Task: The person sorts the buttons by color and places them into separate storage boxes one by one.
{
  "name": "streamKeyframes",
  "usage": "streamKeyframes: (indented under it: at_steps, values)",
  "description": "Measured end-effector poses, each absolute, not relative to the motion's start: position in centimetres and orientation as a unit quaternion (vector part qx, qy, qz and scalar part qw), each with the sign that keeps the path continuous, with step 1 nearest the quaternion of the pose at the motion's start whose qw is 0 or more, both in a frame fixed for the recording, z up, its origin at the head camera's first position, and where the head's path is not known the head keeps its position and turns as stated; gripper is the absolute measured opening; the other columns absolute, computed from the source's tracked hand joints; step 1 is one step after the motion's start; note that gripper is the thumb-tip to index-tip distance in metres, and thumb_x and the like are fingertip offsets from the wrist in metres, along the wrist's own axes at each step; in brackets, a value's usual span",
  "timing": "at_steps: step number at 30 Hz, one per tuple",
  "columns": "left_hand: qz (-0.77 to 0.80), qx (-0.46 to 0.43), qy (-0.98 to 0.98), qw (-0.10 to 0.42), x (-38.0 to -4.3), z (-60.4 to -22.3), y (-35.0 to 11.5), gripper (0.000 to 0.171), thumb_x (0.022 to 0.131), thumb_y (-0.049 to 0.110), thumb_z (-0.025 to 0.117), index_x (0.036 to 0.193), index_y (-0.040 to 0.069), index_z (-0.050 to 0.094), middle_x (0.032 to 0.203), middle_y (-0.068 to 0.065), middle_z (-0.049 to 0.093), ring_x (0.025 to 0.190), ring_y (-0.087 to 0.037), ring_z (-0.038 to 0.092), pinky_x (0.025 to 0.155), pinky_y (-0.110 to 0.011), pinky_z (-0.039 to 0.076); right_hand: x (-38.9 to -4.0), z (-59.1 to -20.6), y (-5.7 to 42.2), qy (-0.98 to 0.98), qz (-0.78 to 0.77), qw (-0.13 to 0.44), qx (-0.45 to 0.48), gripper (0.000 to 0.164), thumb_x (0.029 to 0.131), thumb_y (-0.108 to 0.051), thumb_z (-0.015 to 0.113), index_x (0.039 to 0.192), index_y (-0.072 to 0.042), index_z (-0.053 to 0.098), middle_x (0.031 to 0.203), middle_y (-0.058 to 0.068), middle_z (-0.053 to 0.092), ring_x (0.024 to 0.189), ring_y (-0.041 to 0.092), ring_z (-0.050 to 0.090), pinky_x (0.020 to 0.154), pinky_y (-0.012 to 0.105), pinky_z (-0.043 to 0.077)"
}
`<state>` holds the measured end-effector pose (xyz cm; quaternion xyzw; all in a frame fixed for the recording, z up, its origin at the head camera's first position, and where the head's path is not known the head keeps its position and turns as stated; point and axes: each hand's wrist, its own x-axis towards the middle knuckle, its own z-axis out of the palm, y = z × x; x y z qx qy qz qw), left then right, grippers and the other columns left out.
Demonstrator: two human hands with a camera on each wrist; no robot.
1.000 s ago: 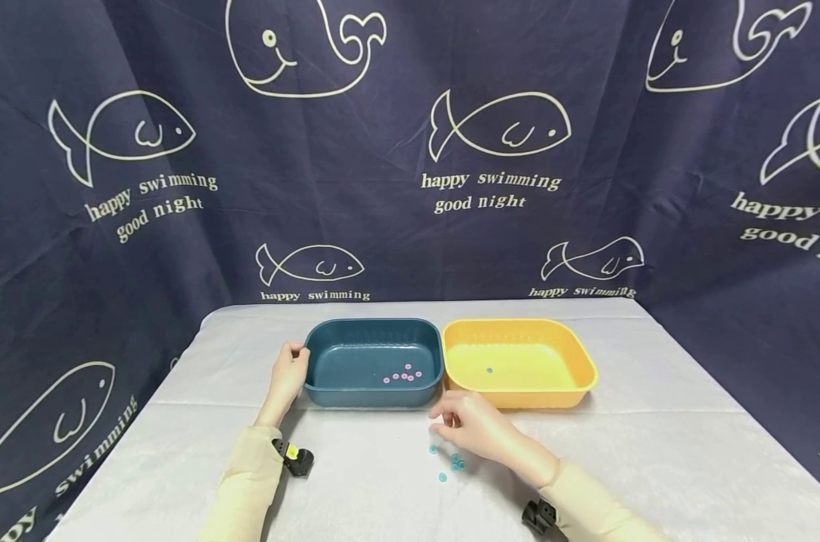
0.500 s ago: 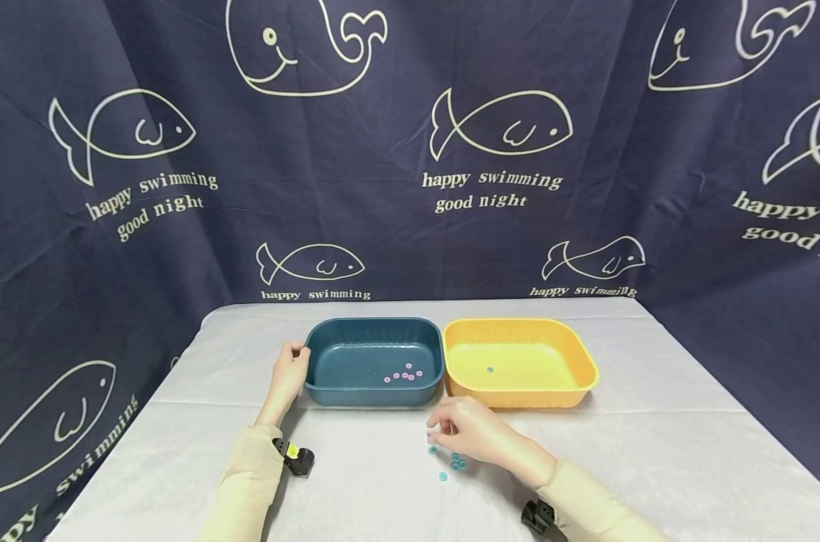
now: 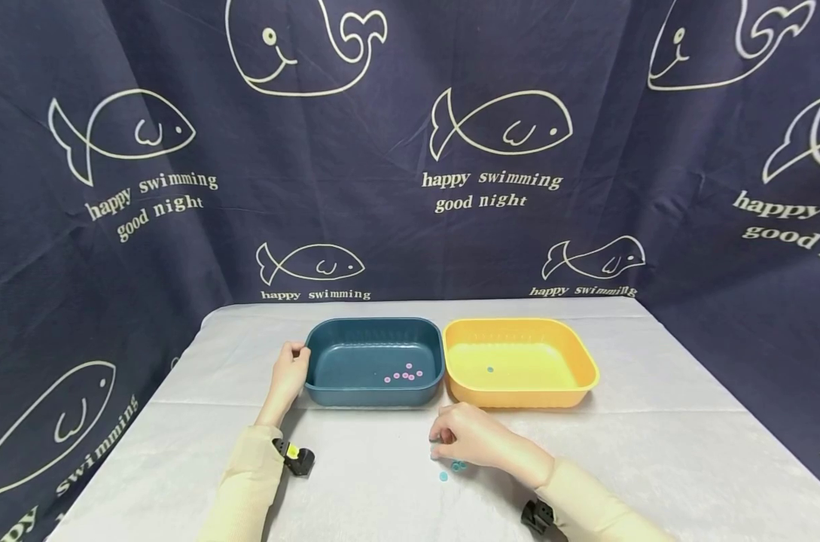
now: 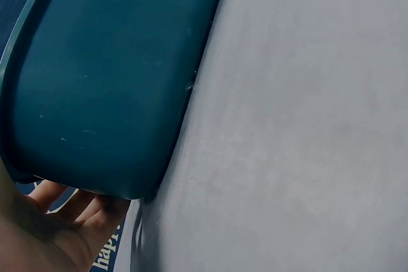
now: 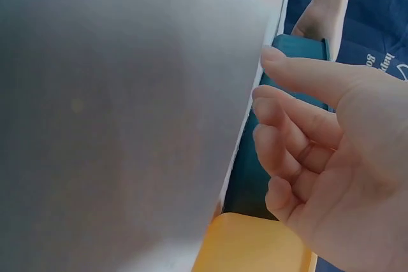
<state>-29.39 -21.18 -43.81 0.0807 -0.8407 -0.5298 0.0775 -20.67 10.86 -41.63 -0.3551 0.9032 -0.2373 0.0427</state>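
Note:
My left hand (image 3: 289, 378) holds the left end of a dark teal tub (image 3: 376, 397); in the left wrist view its fingers (image 4: 95, 216) lie against the tub's end wall. Low over the table, my right hand (image 3: 476, 438) has loosely bent fingers. In the right wrist view a gap shows between thumb and index fingertip (image 5: 262, 93), with nothing visible between them. Small round teal pieces (image 3: 456, 466) lie just below that hand, one piece (image 3: 443, 476) apart from the rest. Whatever lies right under the fingertips is hidden in the head view.
A yellow tub (image 3: 522, 399) stands against the teal tub's right side, with one small teal piece (image 3: 490, 369) inside. Several small pink rounds (image 3: 405, 375) lie in the teal tub. A pale cloth (image 3: 355, 467) covers the table, and a dark printed curtain (image 3: 396, 226) hangs behind.
My right hand has come down and slightly toward me, now covering the small teal piece that showed below its fingertips. The left hand and both tubs stay in place.

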Motion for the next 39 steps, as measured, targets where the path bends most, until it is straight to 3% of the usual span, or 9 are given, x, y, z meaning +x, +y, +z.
streamKeyframes:
  at_steps: [10, 21, 30, 39]
  values:
    - [-0.533, 0.078, -0.839, 0.076, -29.42, -43.78, -21.2, 0.035, 0.099, 0.02, 0.034, 0.123, -0.004, 0.041, 0.128, -0.025, 0.045, 0.12, -0.038, 0.043, 0.101, -0.051, 0.036, -20.61, -41.6, 10.82, 0.903, -0.236, 0.061, -0.355, 0.012, 0.077, -0.017, 0.075, 0.085, -0.009, 0.073, 0.069, -0.01, 0.054, 0.063, -0.001, 0.045, 0.061, 0.016, 0.043]
    - [-0.533, 0.078, -0.839, 0.077, -29.52, -43.71, -21.13, 0.035, 0.099, 0.02, 0.034, 0.124, -0.004, 0.041, 0.129, -0.025, 0.045, 0.121, -0.038, 0.043, 0.101, -0.051, 0.036, -20.53, -41.79, 10.69, 0.903, -0.224, 0.026, -0.366, 0.007, 0.077, -0.014, 0.075, 0.081, -0.008, 0.074, 0.07, -0.01, 0.06, 0.061, -0.005, 0.043, 0.058, 0.013, 0.042]
    - [-0.535, 0.078, -0.838, 0.074, -29.48, -43.65, -21.15, 0.035, 0.099, 0.02, 0.034, 0.124, -0.004, 0.04, 0.129, -0.025, 0.044, 0.121, -0.038, 0.043, 0.101, -0.051, 0.036, -20.68, -41.84, 10.75, 0.902, -0.233, 0.04, -0.361, 0.008, 0.078, -0.016, 0.074, 0.081, -0.009, 0.074, 0.072, -0.009, 0.063, 0.062, -0.006, 0.046, 0.06, 0.013, 0.044]
    - [-0.534, 0.079, -0.839, 0.073, -29.3, -43.73, -21.15, 0.035, 0.099, 0.02, 0.034, 0.124, -0.004, 0.041, 0.129, -0.025, 0.044, 0.122, -0.038, 0.042, 0.101, -0.051, 0.036, -20.78, -42.01, 10.89, 0.903, -0.224, 0.036, -0.366, 0.007, 0.078, -0.02, 0.075, 0.079, -0.013, 0.074, 0.066, -0.015, 0.055, 0.059, -0.005, 0.043, 0.056, 0.013, 0.04]
